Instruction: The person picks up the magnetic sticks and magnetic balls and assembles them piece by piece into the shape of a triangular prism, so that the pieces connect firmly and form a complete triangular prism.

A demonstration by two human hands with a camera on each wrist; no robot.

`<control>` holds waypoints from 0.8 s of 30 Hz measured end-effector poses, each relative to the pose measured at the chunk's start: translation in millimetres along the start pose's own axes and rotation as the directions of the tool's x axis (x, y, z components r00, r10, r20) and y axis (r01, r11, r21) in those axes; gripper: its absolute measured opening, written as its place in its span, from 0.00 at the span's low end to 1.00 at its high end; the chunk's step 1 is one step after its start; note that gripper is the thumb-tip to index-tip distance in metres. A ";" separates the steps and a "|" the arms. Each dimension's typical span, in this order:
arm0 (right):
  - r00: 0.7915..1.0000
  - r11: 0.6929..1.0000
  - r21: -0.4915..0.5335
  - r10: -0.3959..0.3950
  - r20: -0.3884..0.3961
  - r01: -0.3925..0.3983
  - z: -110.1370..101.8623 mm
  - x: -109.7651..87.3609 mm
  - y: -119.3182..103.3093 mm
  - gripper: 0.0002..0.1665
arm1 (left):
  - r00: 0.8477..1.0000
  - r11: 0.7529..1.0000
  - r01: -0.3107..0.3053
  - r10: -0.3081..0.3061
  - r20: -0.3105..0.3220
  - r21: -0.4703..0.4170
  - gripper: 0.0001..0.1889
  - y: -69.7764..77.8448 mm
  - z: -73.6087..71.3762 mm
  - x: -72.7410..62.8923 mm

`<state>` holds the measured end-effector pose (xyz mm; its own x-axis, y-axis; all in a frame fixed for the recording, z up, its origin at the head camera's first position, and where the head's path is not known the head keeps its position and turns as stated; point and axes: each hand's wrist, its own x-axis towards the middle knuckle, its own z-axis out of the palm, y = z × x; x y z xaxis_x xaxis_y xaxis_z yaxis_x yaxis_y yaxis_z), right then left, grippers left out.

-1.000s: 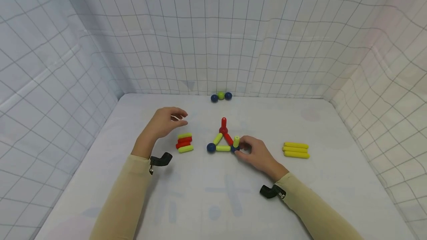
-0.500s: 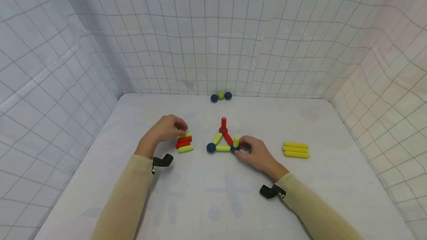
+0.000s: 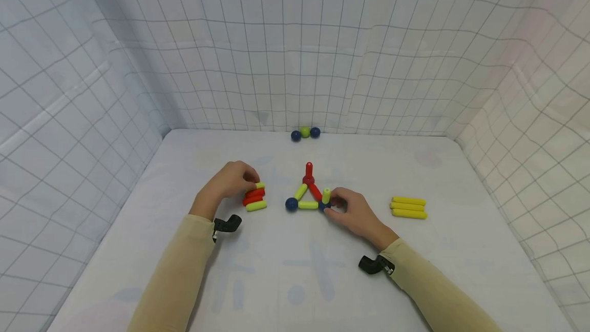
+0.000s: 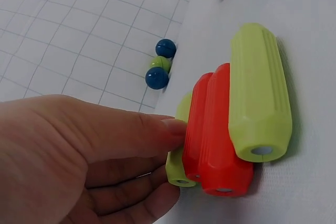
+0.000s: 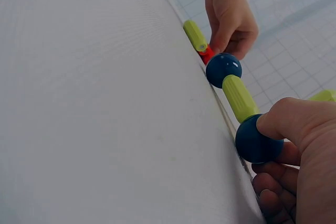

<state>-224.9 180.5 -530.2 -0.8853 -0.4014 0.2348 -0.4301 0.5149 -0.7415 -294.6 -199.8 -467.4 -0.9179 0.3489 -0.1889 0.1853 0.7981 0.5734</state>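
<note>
In the head view my left hand (image 3: 229,181) is at a row of short rods, with thumb and fingers pinching the farthest yellow-green magnetic rod (image 4: 176,167). Two red rods (image 4: 215,150) and another yellow-green rod (image 4: 258,93) lie right beside it. My right hand (image 3: 357,211) pinches a dark blue ball (image 5: 254,141) at the right corner of a flat triangle. A yellow-green rod (image 3: 326,195) stands upright on that ball. The other corners are a blue ball (image 3: 292,204) and a red ball (image 3: 309,180) bearing an upright red rod (image 3: 309,169).
Several longer yellow rods (image 3: 409,207) lie side by side at the right. Two dark blue balls (image 3: 296,136) and a green ball (image 3: 305,131) sit at the table's back edge. Gridded white curtains (image 3: 322,55) rise behind and on both sides.
My left hand has come down and toward me onto the rods, its thumb and fingers closing on the farthest yellow-green one. The right hand and the triangle have stayed in place.
</note>
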 end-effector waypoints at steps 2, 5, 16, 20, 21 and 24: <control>1.000 1.000 0.002 0.000 0.001 0.000 -0.2 0.0 -0.5 0.12 | 1.000 1.000 0.015 -0.015 -0.011 0.013 0.12 0.0 -0.1 0.1; 1.000 1.000 0.001 -0.001 0.001 0.001 -0.5 0.0 -0.5 0.12 | 0.999 0.999 0.028 -0.027 -0.026 0.030 0.13 0.5 -0.4 -0.3; 1.000 1.000 -0.008 0.018 0.009 -0.018 -0.1 0.1 -0.7 0.12 | 0.999 0.999 0.024 -0.022 -0.049 0.043 0.16 -1.1 -1.0 -0.5; 1.000 1.000 -0.008 0.012 0.010 -0.012 0.0 0.6 -0.5 0.12 | 0.996 1.000 -0.006 0.005 -0.090 -0.015 0.17 -1.8 -1.2 -0.2; 1.000 1.000 -0.006 0.010 0.008 -0.010 0.0 0.7 -0.2 0.11 | 0.995 0.999 -0.021 0.018 -0.101 -0.033 0.17 -1.3 -1.3 0.2; 1.000 1.000 -0.008 0.003 0.003 -0.003 0.1 0.6 0.8 0.12 | 0.988 0.993 -0.082 0.070 -0.136 -0.083 0.17 2.6 -1.9 0.9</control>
<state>-225.8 180.6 -530.7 -0.8860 -0.4021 0.2311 -0.4291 0.5219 -0.7372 -295.6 -198.4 -464.6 -0.9417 0.3342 -0.0383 0.2302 0.7233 0.6510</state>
